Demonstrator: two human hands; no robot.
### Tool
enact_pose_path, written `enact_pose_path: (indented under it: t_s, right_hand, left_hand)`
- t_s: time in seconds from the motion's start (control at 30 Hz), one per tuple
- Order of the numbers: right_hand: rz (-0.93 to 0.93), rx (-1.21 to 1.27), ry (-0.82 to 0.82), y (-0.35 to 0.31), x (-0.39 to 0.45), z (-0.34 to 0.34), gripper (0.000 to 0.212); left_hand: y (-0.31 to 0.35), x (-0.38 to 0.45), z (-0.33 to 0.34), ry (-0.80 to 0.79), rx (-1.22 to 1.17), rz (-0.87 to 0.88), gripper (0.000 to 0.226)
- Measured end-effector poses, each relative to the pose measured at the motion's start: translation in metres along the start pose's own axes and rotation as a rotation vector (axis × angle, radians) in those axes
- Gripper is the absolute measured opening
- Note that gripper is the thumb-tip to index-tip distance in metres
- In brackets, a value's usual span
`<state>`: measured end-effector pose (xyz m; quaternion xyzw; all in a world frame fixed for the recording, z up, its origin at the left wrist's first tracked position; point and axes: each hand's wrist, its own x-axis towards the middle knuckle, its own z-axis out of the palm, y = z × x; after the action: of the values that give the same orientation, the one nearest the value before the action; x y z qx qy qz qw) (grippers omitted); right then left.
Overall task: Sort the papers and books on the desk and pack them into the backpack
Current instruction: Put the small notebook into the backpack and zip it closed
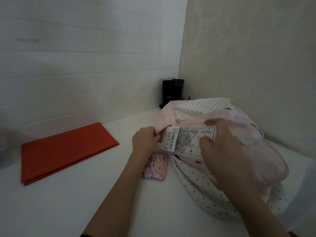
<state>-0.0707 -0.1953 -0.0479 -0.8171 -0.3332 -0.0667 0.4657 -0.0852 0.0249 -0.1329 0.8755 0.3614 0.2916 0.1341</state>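
Observation:
A pink backpack (266,161) with a white, black-dotted lining lies open on the white desk (85,194) at the right. My right hand (220,144) grips a flat white printed packet (186,141) at the backpack's opening. My left hand (145,139) pinches the pink edge of the opening beside the packet. A small pink patterned packet (156,165) lies on the desk just below my left hand, partly hidden by my forearm. A red folder (66,151) lies flat at the left.
A black device (171,92) stands in the far corner behind the backpack. White tiled wall runs along the back and a beige wall along the right, close to the backpack.

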Motion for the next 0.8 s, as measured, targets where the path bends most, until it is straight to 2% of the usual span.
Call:
enact_pose_path:
  t_s: [0.2,0.33,0.43,0.6,0.8]
  right_hand:
    - [-0.042,0.008,0.062,0.002,-0.009,0.009,0.028]
    - [-0.059,0.059,0.173,0.002,-0.004,0.006,0.024]
    - [-0.046,0.107,0.244,0.004,0.002,0.000,0.021]
    - [0.007,0.165,0.288,0.013,0.002,-0.004,0.020]
    - [-0.193,-0.011,0.401,0.012,-0.007,0.011,0.017]
  left_hand:
    - [0.003,-0.006,0.006,-0.149,0.151,0.011,0.027]
    - [0.004,-0.003,-0.001,-0.171,0.021,0.025,0.021]
    - [0.008,-0.006,-0.004,-0.130,-0.042,0.025,0.027]
    - [0.013,-0.010,-0.009,-0.151,-0.124,0.048,0.030]
    - [0.018,-0.017,-0.010,-0.156,-0.161,0.082,0.030]
